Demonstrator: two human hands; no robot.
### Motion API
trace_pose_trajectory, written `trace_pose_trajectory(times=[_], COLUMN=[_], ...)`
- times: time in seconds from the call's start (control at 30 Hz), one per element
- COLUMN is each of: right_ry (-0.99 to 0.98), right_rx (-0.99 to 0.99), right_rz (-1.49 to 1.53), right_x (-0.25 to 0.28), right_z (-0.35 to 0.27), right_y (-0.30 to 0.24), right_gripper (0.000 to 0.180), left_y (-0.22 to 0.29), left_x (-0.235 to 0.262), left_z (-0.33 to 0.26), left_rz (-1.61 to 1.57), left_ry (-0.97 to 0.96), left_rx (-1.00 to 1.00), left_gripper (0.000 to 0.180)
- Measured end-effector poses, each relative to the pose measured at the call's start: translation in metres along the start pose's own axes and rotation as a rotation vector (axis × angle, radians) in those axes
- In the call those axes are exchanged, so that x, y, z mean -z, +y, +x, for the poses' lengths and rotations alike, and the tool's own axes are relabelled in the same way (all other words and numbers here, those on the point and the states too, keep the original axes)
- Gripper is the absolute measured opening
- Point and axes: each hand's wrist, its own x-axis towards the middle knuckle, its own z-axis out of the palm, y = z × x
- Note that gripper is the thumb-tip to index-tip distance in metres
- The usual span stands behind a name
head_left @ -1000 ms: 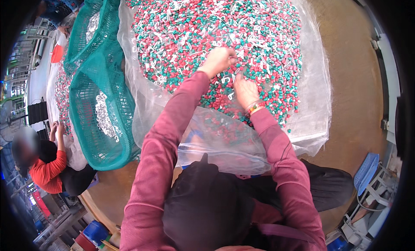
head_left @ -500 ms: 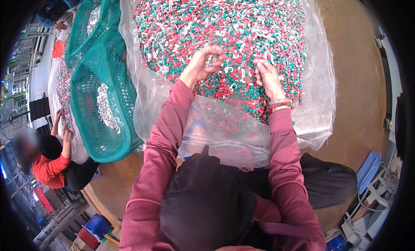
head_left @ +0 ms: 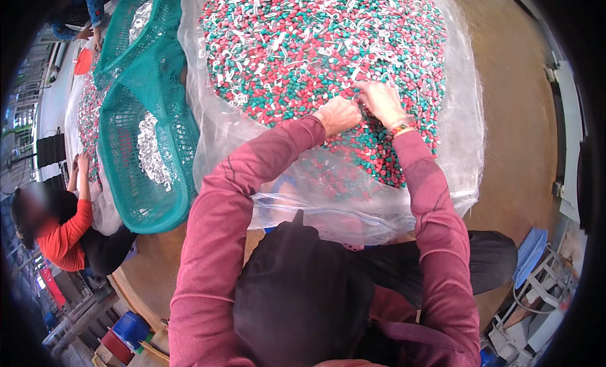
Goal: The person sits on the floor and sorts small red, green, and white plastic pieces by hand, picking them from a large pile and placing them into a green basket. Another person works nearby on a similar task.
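Before me spreads a broad pile of small red and green polishing stones (head_left: pixel 297 83) mixed with white and clear plastic pieces (head_left: pixel 325 51), on a translucent mesh sheet (head_left: pixel 464 114). Over its near part my left hand (head_left: pixel 339 116) is closed; the small whitish pieces seen in its palm a moment ago are hidden now. Right beside it, my right hand (head_left: pixel 380 103) reaches down with fingers bent and pressed together close to the left hand's fingertips. What the right fingers pinch, if anything, I cannot make out.
On the left stands a green mesh-covered basket (head_left: pixel 148 218) holding white pieces (head_left: pixel 151 149), with another such basket behind it. A co-worker in an orange top (head_left: pixel 66 240) sits at the far left by a second pile. At right is a blue basket (head_left: pixel 530 256).
My left hand has moved right and turned over, hiding its palm. My right hand has shifted slightly left, so both now meet. The orange-topped co-worker's hands have moved together.
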Motion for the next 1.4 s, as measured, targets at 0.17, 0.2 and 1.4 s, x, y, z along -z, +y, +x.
trace_pose_trajectory(times=[0.17, 0.2, 1.4], right_ry=[-0.162, -0.172, -0.115], right_rx=[-0.045, -0.081, -0.425], right_rz=[-0.158, -0.108, -0.062], right_x=[-0.021, -0.022, 0.001], right_z=[0.005, 0.000, -0.039], right_y=[0.000, 0.004, 0.012], right_gripper=[0.017, 0.019, 0.028], left_y=[-0.001, -0.009, -0.031], left_x=[0.006, 0.010, 0.028], left_z=[-0.022, -0.032, -0.075], left_rz=[-0.463, -0.684, -1.490], left_ry=[0.074, 0.127, 0.220], left_rx=[0.443, 0.631, 0.984], left_gripper=[0.016, 0.021, 0.024])
